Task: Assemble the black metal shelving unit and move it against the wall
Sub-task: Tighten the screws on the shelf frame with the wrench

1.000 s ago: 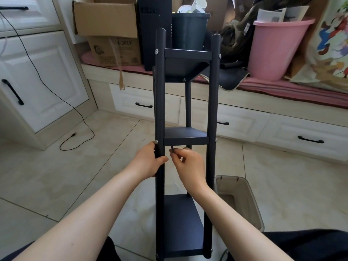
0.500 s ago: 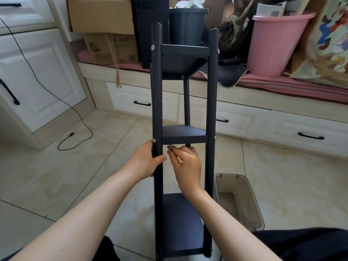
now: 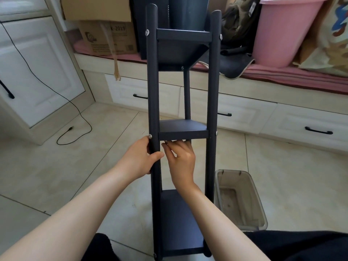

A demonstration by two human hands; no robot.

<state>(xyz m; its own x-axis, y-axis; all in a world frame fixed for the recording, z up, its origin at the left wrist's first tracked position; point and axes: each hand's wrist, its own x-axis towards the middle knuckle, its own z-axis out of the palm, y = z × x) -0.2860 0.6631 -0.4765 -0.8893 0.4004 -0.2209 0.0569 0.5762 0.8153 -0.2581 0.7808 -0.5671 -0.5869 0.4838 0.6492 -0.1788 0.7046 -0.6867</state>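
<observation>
Black shelf (image 3: 180,129) stands upright; left hand (image 3: 140,157) grips the near-left post (image 3: 153,102) steady while right hand (image 3: 181,157) pinches something under the middle tray (image 3: 183,135).

You've got the shelving unit (image 3: 183,129) standing dead centre on the floor (image 3: 282,176), the plastic bin (image 3: 243,200) just right of its base, drawers (image 3: 244,113) behind it, and boxes (image 3: 105,31) plus the bucket (image 3: 282,32) up on the bench (image 3: 282,76).
</observation>
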